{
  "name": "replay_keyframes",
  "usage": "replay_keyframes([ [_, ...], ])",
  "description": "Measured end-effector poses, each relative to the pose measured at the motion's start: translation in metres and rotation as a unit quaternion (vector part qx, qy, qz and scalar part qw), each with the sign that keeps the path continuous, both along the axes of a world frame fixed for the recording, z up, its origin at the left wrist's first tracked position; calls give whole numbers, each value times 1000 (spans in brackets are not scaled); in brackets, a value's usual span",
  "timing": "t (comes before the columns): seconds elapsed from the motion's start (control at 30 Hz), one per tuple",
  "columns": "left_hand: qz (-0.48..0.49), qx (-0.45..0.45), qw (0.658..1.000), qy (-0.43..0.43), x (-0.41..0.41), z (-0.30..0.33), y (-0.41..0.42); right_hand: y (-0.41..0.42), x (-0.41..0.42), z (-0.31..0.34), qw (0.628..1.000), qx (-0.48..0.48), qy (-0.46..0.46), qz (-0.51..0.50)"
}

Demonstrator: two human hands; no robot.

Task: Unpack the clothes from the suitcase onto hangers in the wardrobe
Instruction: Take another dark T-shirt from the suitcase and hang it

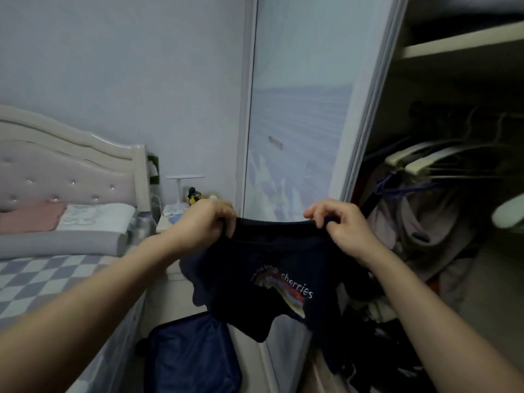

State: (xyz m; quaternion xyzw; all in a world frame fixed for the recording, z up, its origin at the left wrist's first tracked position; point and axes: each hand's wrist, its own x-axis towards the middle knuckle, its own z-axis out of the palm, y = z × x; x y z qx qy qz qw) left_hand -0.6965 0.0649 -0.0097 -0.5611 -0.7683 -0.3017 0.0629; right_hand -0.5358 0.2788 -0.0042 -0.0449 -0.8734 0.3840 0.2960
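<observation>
While the left hand [211, 219] and right hand [337, 222] each pinched the top edge of a dark navy printed cotton T-shirt [272, 279] at centre frame, it hung spread flat, probably for hangering, above the blue fabric-lined suitcase [192, 355] at lower centre.

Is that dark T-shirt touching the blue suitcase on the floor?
Apart. In the head view both hands hold the T-shirt up by its top edge, and pale floor shows between its hanging hem and the suitcase below it.
</observation>
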Motion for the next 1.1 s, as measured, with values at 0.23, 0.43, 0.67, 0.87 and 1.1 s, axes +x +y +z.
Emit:
replay_keyframes([
  [0.23, 144, 102, 967, 184, 25, -10, 61, -1, 31, 3, 901, 358, 77, -233],
  [0.43, -76, -218, 971, 66, 58, -51, 105, 38, 71, -78, 930, 212, -290, -77],
  [0.67, -72, -47, 995, 52, 72, -13, 155, 46, 112, -20, 967, 137, -88, -198],
  [0.87, -166, -9, 985, 53, 108, 1, 192, 81, 160, 39, 859, -47, 261, -438],
  [1.1, -227, -25, 966, 118, 139, 29, 236, 146, 161, 91, 807, -353, 222, -418],
])
